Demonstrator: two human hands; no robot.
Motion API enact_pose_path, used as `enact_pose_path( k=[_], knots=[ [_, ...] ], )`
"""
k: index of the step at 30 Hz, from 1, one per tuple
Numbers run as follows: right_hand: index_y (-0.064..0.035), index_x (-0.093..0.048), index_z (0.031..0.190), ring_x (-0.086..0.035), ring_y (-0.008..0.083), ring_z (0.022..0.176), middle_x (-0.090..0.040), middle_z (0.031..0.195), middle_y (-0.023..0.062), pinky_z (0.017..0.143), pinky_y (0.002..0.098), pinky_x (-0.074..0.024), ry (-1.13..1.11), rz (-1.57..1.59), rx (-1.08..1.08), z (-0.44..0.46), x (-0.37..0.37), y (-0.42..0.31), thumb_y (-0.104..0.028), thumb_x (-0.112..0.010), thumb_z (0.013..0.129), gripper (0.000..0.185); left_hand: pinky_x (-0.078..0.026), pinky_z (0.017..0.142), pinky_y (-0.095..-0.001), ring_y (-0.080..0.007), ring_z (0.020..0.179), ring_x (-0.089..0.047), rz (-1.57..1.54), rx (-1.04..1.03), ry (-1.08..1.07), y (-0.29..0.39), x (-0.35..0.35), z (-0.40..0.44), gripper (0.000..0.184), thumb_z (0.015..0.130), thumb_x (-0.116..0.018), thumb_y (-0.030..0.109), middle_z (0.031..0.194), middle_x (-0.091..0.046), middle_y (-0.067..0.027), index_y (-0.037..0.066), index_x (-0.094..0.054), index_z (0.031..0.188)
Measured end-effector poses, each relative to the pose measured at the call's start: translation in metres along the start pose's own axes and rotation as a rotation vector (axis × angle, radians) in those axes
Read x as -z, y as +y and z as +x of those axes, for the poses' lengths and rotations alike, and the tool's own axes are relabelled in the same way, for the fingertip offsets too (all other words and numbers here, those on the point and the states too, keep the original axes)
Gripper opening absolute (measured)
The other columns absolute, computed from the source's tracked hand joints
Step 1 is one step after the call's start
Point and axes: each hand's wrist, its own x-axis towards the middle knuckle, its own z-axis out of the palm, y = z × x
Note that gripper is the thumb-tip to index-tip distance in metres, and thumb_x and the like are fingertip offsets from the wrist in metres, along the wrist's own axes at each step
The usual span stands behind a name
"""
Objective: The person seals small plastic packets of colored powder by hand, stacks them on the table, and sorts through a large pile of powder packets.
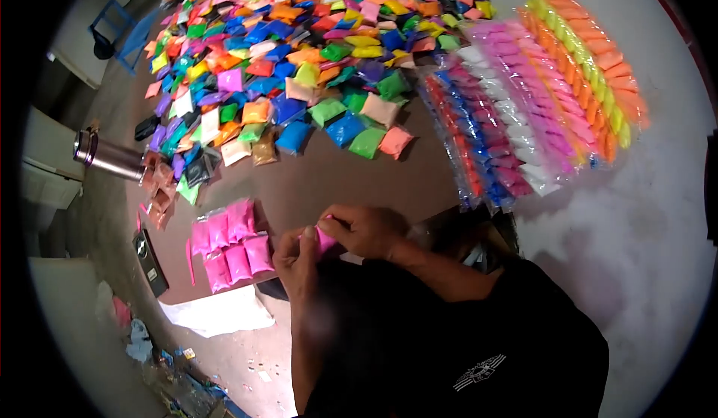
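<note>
Near the table's front edge, a bright pink packet (326,244) is pinched between my two hands. My left hand (298,259) has its thumb and fingers closed on the packet's left side. My right hand (364,230) grips the upper right side, its thumb pressing toward the top. Part of the packet is hidden by my fingers. Just left of my hands, several pink packets (238,263) lie side by side in two rows on the brown table (299,186).
A big heap of multicoloured packets (292,59) covers the table's far part. Long clear sleeves of coloured packets (523,104) lie at the right. A metal flask (108,156) and a dark phone-like box (150,263) are at the left, with a white sheet (217,310) below the edge.
</note>
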Motion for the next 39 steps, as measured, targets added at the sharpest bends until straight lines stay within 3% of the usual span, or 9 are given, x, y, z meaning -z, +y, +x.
enact_pose_path(
  k=[6,14,16,17,19,32,35,37,39],
  knots=[
    [-0.0032,-0.069,0.096,-0.067,0.0245,0.075,-0.068,0.082,0.0134,0.068,0.0353,-0.0509,0.07,0.058,0.004,-0.001,-0.004,0.007,-0.024,-0.066,0.099,0.022,-0.045,0.07,-0.022,-0.0067,0.078,-0.058,0.153,0.065,-0.105,0.003,0.005,0.001,0.026,0.102,-0.066,0.025,0.088,-0.068,0.0004,-0.001,-0.07,0.106],
    [-0.004,-0.069,0.1,-0.071,0.0287,0.079,-0.071,0.086,0.0163,0.068,0.036,-0.0527,-0.006,0.035,-0.047,-0.002,-0.001,0.003,-0.032,-0.07,0.096,0.028,-0.037,0.062,-0.0212,-0.0038,0.07,-0.048,0.04,-0.087,-0.051,0.004,-0.001,-0.002,0.022,0.103,-0.065,0.022,0.078,-0.057,0.0066,0.004,-0.067,0.091],
    [-0.0058,-0.071,0.106,-0.064,0.0124,0.07,-0.069,0.08,0.0059,0.063,0.0291,-0.0508,0.013,0.017,0.013,-0.001,-0.001,0.009,-0.031,-0.068,0.099,0.027,-0.038,0.062,-0.0213,-0.0044,0.07,-0.048,0.084,-0.086,-0.087,0.001,0.003,0.0,0.022,0.103,-0.065,0.023,0.078,-0.057,0.0059,0.004,-0.066,0.092],
    [-0.0058,-0.071,0.106,-0.064,0.0124,0.07,-0.069,0.08,0.0059,0.063,0.0291,-0.0508,0.02,0.011,0.012,-0.002,-0.001,0.01,-0.031,-0.068,0.099,0.027,-0.038,0.062,-0.0213,-0.0044,0.07,-0.048,0.081,-0.087,-0.095,0.003,0.001,-0.001,0.022,0.103,-0.065,0.023,0.078,-0.057,0.0059,0.004,-0.066,0.092],
    [-0.0023,-0.069,0.099,-0.07,0.0266,0.076,-0.07,0.084,0.0151,0.068,0.0364,-0.0528,0.077,0.084,0.0,0.0,-0.001,0.008,-0.027,-0.07,0.096,0.025,-0.038,0.062,-0.0214,-0.0051,0.069,-0.049,0.114,-0.039,-0.049,0.01,-0.008,-0.003,0.022,0.103,-0.065,0.024,0.076,-0.056,0.0051,0.004,-0.064,0.092],
    [-0.0054,-0.069,0.104,-0.071,0.0324,0.083,-0.072,0.089,0.0153,0.071,0.0398,-0.0541,0.053,-0.035,0.032,0.0,-0.001,0.008,-0.028,-0.069,0.096,0.024,-0.038,0.06,-0.0206,-0.0043,0.067,-0.05,0.092,-0.049,-0.044,-0.001,0.004,0.0,0.023,0.102,-0.066,0.023,0.075,-0.059,0.0046,0.005,-0.064,0.087],
    [-0.0047,-0.069,0.104,-0.071,0.0309,0.083,-0.072,0.089,0.015,0.071,0.0389,-0.054,0.088,0.02,0.047,0.0,-0.006,0.019,-0.028,-0.068,0.097,0.024,-0.038,0.06,-0.0206,-0.0047,0.067,-0.051,0.101,-0.021,-0.063,-0.002,0.005,0.003,0.023,0.101,-0.067,0.023,0.076,-0.06,0.0045,0.005,-0.064,0.087],
    [-0.0029,-0.068,0.106,-0.065,0.0158,0.077,-0.068,0.086,0.0106,0.068,0.0305,-0.0515,0.135,0.119,0.096,0.001,-0.007,0.022,-0.025,-0.069,0.099,0.023,-0.039,0.061,-0.0204,-0.0047,0.068,-0.052,0.1,-0.026,-0.056,-0.006,0.007,0.004,0.022,0.101,-0.068,0.023,0.076,-0.061,0.0043,0.005,-0.065,0.088],
    [-0.0032,-0.068,0.106,-0.066,0.0158,0.077,-0.069,0.086,0.0105,0.068,0.0305,-0.0516,0.146,0.134,0.062,0.0,-0.009,0.022,-0.026,-0.069,0.099,0.024,-0.04,0.061,-0.0202,-0.0047,0.068,-0.053,0.102,-0.028,-0.047,-0.009,0.007,0.005,0.022,0.101,-0.068,0.024,0.076,-0.061,0.0041,0.006,-0.066,0.089]
  ],
)
